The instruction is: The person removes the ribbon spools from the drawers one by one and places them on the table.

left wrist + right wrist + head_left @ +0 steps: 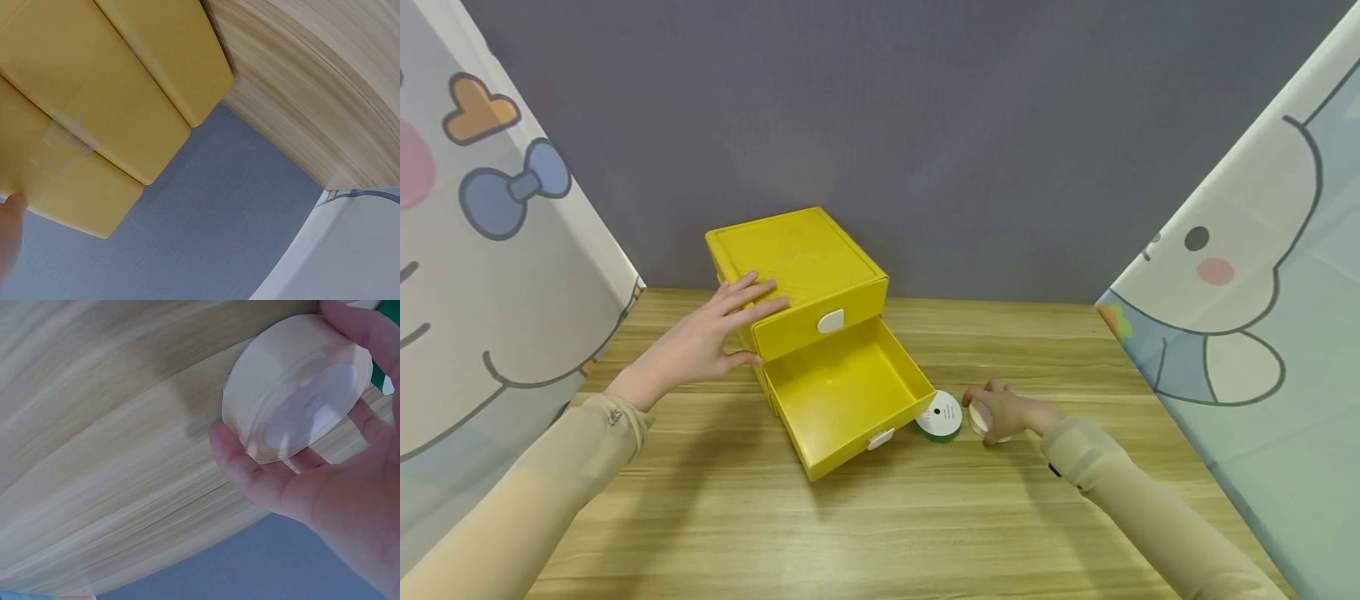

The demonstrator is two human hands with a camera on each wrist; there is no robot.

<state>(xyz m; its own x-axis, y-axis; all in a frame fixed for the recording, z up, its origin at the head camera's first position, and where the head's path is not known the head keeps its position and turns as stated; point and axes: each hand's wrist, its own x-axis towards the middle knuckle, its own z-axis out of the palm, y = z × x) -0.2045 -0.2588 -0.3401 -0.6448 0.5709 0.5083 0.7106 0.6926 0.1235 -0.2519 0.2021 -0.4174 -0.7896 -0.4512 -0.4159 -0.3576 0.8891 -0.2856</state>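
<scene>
A yellow plastic drawer unit [797, 246] stands on the table, its lower drawer [850, 392] pulled out and bare inside. My left hand [703, 333] rests on the unit's top left edge, fingers straight over the top and thumb lower at the side. In the left wrist view, a fingertip touches the yellow side panel [112, 94]. To the right of the drawer, my right hand [1011, 414] grips a roll of cream ribbon [275, 365] between thumb and curled fingers. The roll looks tilted in the right wrist view. Beside it lies a spool of green ribbon [942, 414] with a white printed face.
The upper drawer, with a white handle [831, 322], is closed. The wood-grain table [1000, 525] meets a grey backdrop [1000, 150]. Cartoon-printed cloths hang at the left [550, 292] and the right [1247, 275].
</scene>
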